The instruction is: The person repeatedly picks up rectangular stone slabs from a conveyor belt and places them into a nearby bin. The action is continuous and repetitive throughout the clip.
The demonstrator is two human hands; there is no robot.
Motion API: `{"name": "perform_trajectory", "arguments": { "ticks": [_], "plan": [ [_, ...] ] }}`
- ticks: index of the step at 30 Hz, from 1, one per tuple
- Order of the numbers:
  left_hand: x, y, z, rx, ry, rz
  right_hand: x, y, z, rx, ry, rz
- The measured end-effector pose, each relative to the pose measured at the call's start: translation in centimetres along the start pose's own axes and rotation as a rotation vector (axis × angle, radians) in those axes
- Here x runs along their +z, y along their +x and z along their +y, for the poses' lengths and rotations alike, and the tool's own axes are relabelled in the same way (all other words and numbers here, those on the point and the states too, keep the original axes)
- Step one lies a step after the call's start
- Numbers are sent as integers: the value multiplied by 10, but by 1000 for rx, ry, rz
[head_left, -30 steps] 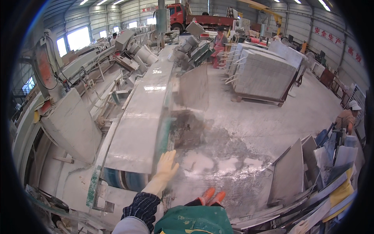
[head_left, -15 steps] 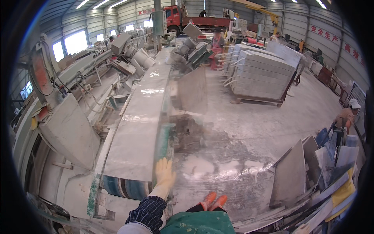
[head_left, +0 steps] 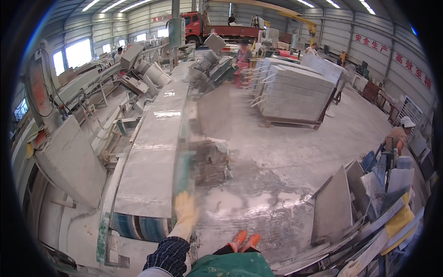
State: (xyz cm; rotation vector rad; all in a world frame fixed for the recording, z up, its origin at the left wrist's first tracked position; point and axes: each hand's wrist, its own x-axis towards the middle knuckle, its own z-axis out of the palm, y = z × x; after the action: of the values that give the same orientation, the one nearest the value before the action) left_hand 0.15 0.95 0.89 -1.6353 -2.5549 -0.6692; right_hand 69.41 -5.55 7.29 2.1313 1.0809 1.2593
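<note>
My left hand (head_left: 185, 210), in a pale yellow glove below a dark checked sleeve, lies on the green side edge (head_left: 182, 173) of a conveyor. Its fingers stretch forward along that edge and hold nothing. Beside it runs the wet, pale belt (head_left: 145, 184), which wraps over a blue roller (head_left: 153, 227) at the near end. At the lower right rim a pale yellow glove (head_left: 351, 268) shows in part next to stacked offcuts. Whether my right hand is in it, and how its fingers lie, cannot be made out.
Broken slabs (head_left: 333, 203) lean at the right, near a crouching person (head_left: 398, 136). Stacked pale slabs (head_left: 297, 94) stand on a frame beyond the wet floor (head_left: 258, 198). Grinding motors (head_left: 154, 74) flank the conveyor. Another person (head_left: 242, 60) stands farther back, before a red truck (head_left: 221, 30).
The view has turned slightly to the right, so the scene sits farther left. My left hand remains at the conveyor's green edge.
</note>
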Motion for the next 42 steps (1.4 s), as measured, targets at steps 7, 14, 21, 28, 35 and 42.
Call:
{"name": "perform_trajectory", "arguments": {
  "ticks": [7,14,21,28,35,42],
  "plan": [
    [2,-1,-1,12,-3,17,-4,-6,3,234,654,-98],
    [4,-1,-4,32,-11,36,7,-11,-13,240,585,-10],
    [11,-1,-10,62,-18,80,53,-21,-21,182,449,98],
    [11,1,-11,55,-44,76,7,-16,17,214,978,-366],
    [-1,-3,-3,32,-16,30,89,35,10,306,722,-694],
    [-2,-1,-1,20,55,-3,139,77,1,330,594,-685]
  ]
}}
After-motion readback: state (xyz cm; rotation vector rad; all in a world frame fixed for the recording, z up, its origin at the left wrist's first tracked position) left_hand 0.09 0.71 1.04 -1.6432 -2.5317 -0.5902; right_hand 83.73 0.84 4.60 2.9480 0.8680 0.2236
